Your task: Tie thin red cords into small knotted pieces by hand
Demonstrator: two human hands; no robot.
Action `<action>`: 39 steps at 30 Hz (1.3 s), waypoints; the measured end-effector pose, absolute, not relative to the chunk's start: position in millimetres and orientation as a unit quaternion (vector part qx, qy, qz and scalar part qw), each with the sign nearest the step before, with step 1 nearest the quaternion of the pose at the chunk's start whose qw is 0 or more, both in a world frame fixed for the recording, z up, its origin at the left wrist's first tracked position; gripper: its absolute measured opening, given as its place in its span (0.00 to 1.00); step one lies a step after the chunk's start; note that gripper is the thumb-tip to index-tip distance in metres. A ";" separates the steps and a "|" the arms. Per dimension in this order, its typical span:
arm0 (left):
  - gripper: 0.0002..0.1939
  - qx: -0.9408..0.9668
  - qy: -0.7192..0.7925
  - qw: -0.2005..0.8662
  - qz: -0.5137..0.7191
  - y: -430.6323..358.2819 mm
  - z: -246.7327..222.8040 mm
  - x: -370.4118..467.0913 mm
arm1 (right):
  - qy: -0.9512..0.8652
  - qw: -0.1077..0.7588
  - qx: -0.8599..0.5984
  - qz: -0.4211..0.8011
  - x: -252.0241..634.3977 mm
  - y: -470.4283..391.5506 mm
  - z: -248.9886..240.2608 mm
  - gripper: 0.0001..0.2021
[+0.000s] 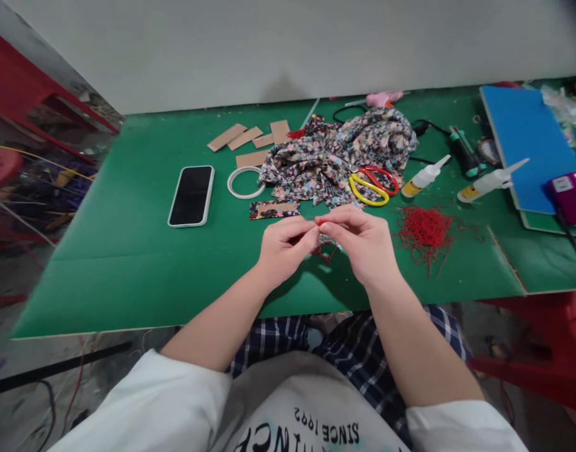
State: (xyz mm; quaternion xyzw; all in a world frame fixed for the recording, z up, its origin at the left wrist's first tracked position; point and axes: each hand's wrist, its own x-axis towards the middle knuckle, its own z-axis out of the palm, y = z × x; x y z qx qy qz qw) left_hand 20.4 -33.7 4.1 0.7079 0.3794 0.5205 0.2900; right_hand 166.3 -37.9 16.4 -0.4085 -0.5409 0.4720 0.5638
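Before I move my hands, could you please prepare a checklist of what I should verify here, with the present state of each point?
1. Red thread held: ok; the left hand and the right hand meet and pinch it.
2. Knot in it: cannot tell; the hands cover that part.
3. Loose pile apart from the hands: ok; it lies to the right of the right hand.
4. Loose pile in order: not ok; the strands are tangled.
5. Scissors uncovered at the handles: ok; they lie at the near edge of the flowered cloth.
6. Phone away from the hands: ok; it lies to the left, screen dark.
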 end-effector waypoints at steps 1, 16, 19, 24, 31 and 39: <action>0.10 0.708 0.378 0.289 0.521 -33.6 3.9 20.4 | -0.540 0.564 -0.409 0.473 166.2 -38.0 16.5 0.06; 0.10 0.712 0.356 0.319 0.514 -33.6 8.3 19.1 | -0.548 0.561 -0.418 0.458 165.4 -38.6 19.2 0.02; 0.10 0.707 0.363 0.331 0.508 -33.2 6.9 19.6 | -0.538 0.564 -0.416 0.468 164.5 -39.0 20.0 0.01; 0.11 0.715 0.391 0.334 0.474 -31.9 6.0 20.5 | -0.502 0.591 -0.437 0.456 169.9 -35.8 17.1 0.04; 0.13 0.766 0.399 0.357 0.355 -19.5 2.8 12.2 | -0.467 0.643 -0.454 0.403 188.1 -25.3 16.8 0.07; 0.14 0.777 0.516 0.148 0.329 -57.5 12.3 -7.6 | -0.451 0.646 -0.458 0.412 192.8 -18.9 19.0 0.07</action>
